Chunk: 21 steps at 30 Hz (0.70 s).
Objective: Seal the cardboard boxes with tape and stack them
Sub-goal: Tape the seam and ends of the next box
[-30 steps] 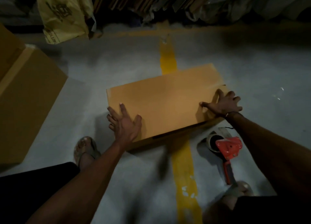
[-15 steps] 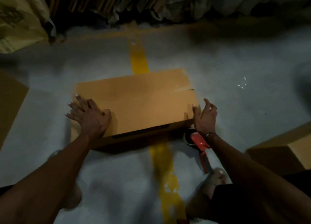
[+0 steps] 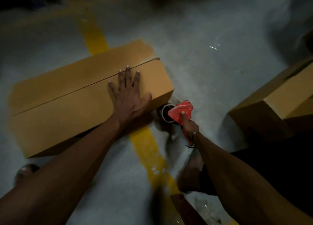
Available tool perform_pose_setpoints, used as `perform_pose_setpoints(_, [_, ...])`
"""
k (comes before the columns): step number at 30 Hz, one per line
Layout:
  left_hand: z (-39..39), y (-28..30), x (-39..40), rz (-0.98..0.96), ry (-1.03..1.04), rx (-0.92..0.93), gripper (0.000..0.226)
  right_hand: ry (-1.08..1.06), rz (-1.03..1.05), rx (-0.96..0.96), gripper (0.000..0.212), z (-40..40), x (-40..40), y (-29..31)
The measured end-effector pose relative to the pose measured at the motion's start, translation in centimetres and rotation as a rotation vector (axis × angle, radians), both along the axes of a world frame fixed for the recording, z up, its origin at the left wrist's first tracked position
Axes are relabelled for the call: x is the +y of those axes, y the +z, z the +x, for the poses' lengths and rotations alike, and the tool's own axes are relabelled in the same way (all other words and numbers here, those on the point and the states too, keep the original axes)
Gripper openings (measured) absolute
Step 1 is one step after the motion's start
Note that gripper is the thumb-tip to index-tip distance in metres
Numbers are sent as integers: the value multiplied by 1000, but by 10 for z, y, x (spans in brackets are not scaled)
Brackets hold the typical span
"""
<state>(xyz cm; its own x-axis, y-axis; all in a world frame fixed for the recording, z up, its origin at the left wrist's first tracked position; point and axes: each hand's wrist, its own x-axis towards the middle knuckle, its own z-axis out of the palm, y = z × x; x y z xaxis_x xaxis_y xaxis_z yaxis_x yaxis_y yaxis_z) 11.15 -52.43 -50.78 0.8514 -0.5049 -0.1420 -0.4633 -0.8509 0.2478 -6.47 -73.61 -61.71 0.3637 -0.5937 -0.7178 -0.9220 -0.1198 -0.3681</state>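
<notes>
- Head view: a long cardboard box lies flat on the grey floor, across a yellow painted line that runs from the top of the picture down under the box and on toward the lower edge.
- The two top flaps of the box meet in a dark seam that runs the length of the lid; no tape shows along it.
- The left hand lies flat on the lid near the box's right end, fingers straight and spread, the fingertips reaching the seam and the thumb pointing toward the box's right edge.
- The right hand is curled round the handle of a red tape dispenser, with one finger laid along the red body.
- The dispenser sits just beside the right end of the box, low by the floor; its tape roll faces the box, and whether it touches the cardboard cannot be told.
- A thin band circles the right wrist.
- A second cardboard box stands at the right edge, well apart from the first.
- A foot shows at the lower left, blurred.
</notes>
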Motion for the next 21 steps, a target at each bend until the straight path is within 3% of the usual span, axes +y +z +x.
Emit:
perform_pose_setpoints(5, [0, -6, 5, 38, -36, 46, 94, -60, 62, -18, 106, 5, 7, -13])
perform_pose_setpoints(10, [1, 8, 9, 56, -59, 50, 91, -106, 24, 60, 97, 15, 1, 1])
perform_pose_setpoints(13, [-5, 23, 13, 51, -53, 53, 86, -199, 2, 46, 106, 13, -8, 9])
perform_pose_setpoints(21, [-16, 101, 43, 11, -100, -15, 65, -288, -126, -255, 89, 14, -34, 142])
